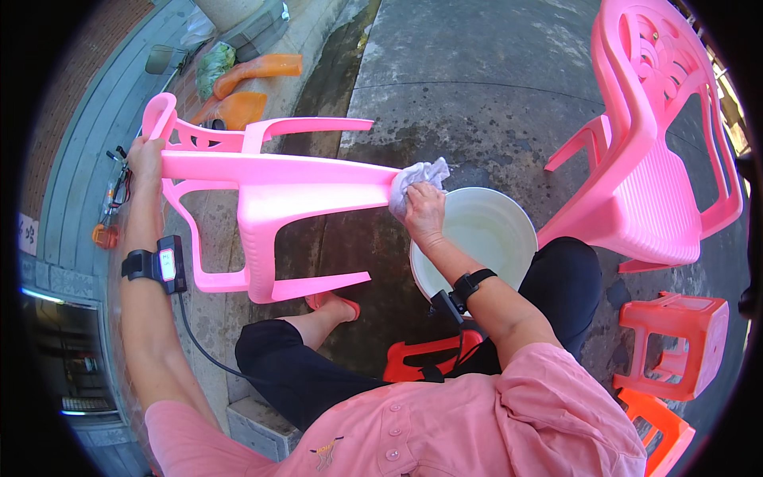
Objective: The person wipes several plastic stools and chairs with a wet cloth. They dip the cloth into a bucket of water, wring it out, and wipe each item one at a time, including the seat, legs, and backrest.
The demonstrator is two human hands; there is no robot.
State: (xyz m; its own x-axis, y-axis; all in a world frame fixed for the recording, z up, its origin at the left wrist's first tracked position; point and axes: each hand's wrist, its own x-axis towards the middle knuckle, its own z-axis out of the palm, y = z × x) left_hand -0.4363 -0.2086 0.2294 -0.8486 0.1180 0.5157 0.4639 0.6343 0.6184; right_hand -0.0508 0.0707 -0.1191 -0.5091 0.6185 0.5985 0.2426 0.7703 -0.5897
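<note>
Concrete floor [477,95]; left hand [145,165] grips tipped pink chair [261,208], right hand [425,211] clutches cloth [420,173] against its leg [350,187], white bucket [427,274] near

The left arm [151,342] stretches almost straight toward the far left, where the left hand [145,163] closes in a grip. The right forearm [497,298] slants from the near right toward the middle, the back of the right hand [424,211] showing and its fingers bent, while the left knee [261,343] and right knee [571,261] spread apart.
</note>
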